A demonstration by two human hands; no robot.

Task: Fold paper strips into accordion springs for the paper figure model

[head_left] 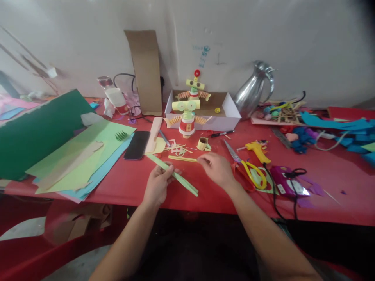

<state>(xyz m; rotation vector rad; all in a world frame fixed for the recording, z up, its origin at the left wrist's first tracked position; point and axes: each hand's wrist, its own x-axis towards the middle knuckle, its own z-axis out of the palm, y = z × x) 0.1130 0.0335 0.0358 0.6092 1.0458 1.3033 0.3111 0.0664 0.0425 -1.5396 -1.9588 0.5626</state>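
Pinching a long green paper strip [172,174], the left hand [157,185] has fingers closed round its middle; the strip runs from 10 to 4 o'clock over the red table [117,183]. Right hand [216,168] hovers half-curled, blurred, holding nothing visible, its fingertips just beside a yellow strip [182,158] at 9 o'clock. Scissors [246,166] lie at its 3 o'clock, black phone [136,144] at 10. No writing legible anywhere.
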